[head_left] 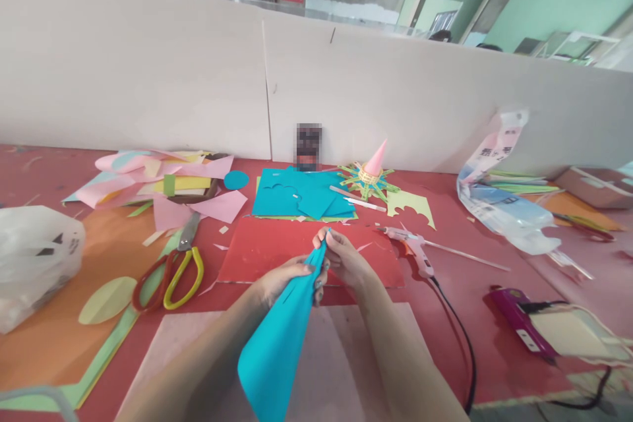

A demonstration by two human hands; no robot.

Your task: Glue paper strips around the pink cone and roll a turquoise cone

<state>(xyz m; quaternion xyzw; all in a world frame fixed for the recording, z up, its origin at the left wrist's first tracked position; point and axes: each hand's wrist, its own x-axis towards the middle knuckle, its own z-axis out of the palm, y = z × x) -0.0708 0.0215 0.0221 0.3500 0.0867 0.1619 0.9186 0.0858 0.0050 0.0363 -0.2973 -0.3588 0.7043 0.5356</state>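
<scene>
A blue paper (281, 343), rolled into a cone shape, hangs between my hands over the work surface, its narrow tip up and its wide end toward me. My left hand (291, 279) is wrapped round the cone's upper part. At the tip, my right hand (341, 256) pinches the paper between thumb and fingers. Below and behind the hands lies a red board (262, 244). Just past it are stacked blue sheets (277, 194), and a pink cone (376, 159) stands on a green and yellow star-shaped paper piece (368, 184).
Scissors (185, 257) with red and yellow handles lie left, near paper scraps (222, 206) and a white plastic bag (39, 257). To the right are a pink glue gun (413, 247) with a black cord, a clear plastic package (514, 211) and a purple power strip (521, 326). A white partition (395, 92) stands behind.
</scene>
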